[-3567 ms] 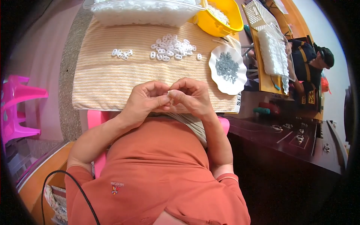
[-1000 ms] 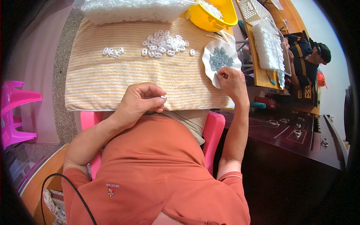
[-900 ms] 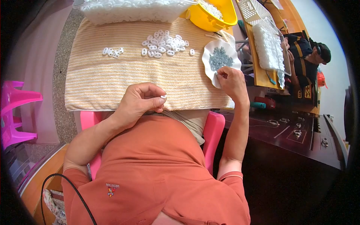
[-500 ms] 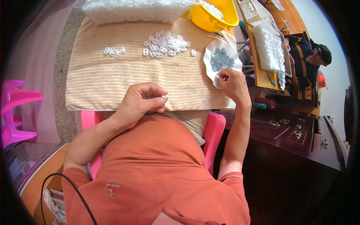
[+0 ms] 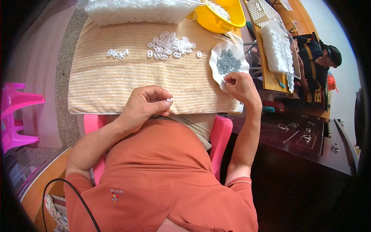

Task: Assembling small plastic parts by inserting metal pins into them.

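Observation:
My left hand (image 5: pixel 148 101) is closed in a pinch around a small white plastic piece (image 5: pixel 169 99), held above the near side of the striped towel. Over the near rim of a white wavy-edged dish (image 5: pixel 215 69), my right hand (image 5: pixel 241 87) has its fingers pressed together; anything between them is hidden. Small grey pieces (image 5: pixel 228 62) lie heaped in that dish, too fine to make out singly. Further off on the towel is a pile of white oval two-holed plastic pieces (image 5: pixel 168 45), with one lying apart at its right. A smaller group of white pieces (image 5: pixel 118 53) sits to the left.
A clear bin (image 5: pixel 139 13) full of white parts and a yellow container (image 5: pixel 222 19) stand along the towel's far edge. At the right, another person (image 5: pixel 315 62) is beside a wooden table bearing another bin (image 5: pixel 278 48). A pink stool (image 5: pixel 19 112) stands left.
My right hand has shifted very slightly toward me at the dish's near rim. The left hand and its white piece have stayed in place.

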The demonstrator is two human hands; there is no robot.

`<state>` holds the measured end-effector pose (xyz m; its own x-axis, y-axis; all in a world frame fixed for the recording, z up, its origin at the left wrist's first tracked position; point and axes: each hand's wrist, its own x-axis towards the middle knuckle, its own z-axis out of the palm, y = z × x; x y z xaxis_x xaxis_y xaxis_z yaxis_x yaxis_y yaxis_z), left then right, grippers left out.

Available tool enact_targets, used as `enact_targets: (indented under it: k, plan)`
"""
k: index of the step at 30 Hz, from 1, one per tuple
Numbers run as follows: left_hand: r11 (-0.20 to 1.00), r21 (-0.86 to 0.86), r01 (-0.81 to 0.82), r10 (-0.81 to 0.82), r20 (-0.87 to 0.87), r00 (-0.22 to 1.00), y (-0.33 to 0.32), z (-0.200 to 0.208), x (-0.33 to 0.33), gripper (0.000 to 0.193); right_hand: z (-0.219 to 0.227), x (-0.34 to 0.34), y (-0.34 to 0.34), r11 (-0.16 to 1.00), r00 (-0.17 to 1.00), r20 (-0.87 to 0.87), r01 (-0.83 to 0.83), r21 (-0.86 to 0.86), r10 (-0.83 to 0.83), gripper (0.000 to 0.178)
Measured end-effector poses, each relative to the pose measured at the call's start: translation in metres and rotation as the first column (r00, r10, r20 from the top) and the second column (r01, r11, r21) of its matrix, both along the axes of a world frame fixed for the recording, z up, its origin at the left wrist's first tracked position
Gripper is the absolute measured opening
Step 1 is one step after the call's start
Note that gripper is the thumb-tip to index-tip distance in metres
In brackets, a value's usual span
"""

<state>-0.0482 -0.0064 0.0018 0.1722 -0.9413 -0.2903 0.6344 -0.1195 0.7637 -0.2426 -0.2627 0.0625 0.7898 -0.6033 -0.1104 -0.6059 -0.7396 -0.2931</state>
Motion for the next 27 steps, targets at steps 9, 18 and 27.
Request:
enact_targets:
  k: [9, 18, 27]
  plan:
    - [1.0, -0.01, -0.003, 0.003, 0.002, 1.0, 0.0, -0.001, 0.0, 0.013, 0.004, 0.0, 0.003, 1.0, 1.0, -0.005, 0.024, 0.006, -0.024, 0.02]
    - [1.0, 0.007, -0.004, 0.004, 0.007, 1.0, 0.0, -0.001, 0.0, 0.013, -0.007, -0.01, 0.003, 1.0, 0.992, 0.123, 0.001, 0.001, -0.001, 0.019]
    - [1.0, 0.001, 0.011, -0.011, -0.009, 1.0, 0.001, 0.0, 0.002, 0.016, -0.019, -0.02, 0.001, 0.996, 0.953, 0.291, 0.07, 0.059, -0.084, 0.012]
